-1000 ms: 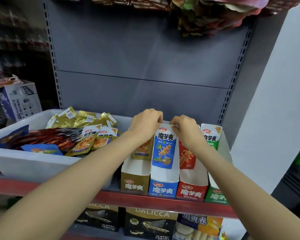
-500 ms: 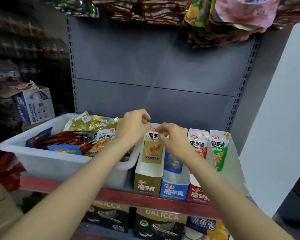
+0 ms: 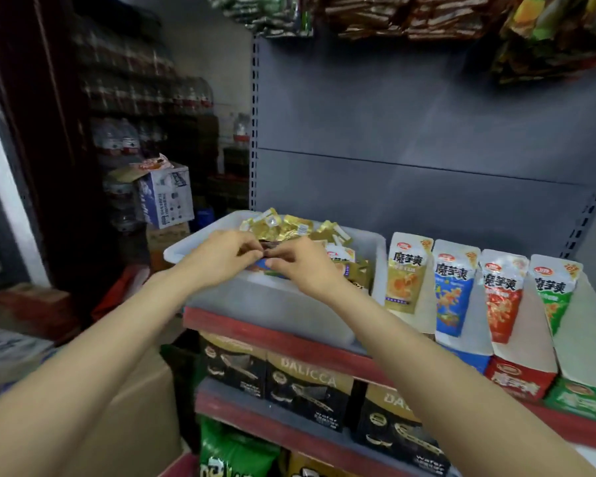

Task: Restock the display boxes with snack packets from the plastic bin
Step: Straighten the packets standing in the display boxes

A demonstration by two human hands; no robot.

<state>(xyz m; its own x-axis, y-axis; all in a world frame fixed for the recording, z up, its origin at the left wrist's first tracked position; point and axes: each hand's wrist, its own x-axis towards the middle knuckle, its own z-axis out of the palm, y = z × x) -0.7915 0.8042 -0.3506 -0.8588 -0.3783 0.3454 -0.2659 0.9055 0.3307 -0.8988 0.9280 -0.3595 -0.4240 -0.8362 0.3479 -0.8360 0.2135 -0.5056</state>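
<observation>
Blue-edged packet (image 3: 260, 264) is being pinched between both hands over the plastic bin (image 3: 279, 301): left hand (image 3: 221, 258) is curling its fingers onto it from 9 o'clock, right hand (image 3: 301, 266) from 3 o'clock. Gold packets (image 3: 289, 227) are lying at 12 o'clock in the bin. Display boxes (image 3: 520, 359) are standing at 3 o'clock, each showing one upright packet.
</observation>
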